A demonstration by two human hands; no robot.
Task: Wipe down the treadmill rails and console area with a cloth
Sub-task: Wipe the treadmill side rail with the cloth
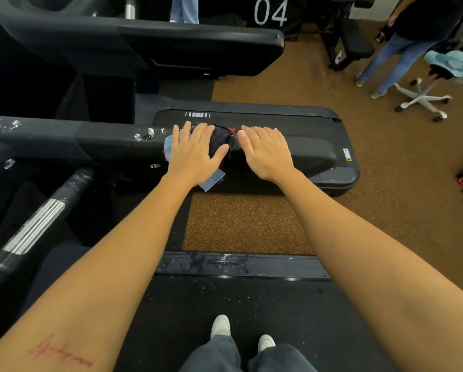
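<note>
Pressing flat, the left grip [195, 153] holds the cloth [223, 140] down on the rail [315, 154], fingers spread; right grip [268, 154] rests flat just right of it. Rail runs left-right; white smears [144, 135] lie left, nearest the left grip.

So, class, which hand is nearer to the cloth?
Left. The left hand lies flat on the cloth, pressing it onto the rail; the right hand rests on the rail just beside the cloth's right edge.

The cloth [223, 140] lies on the rail [104, 139] under the left hand [193, 153], with the right hand [268, 154] just right of it.
</note>
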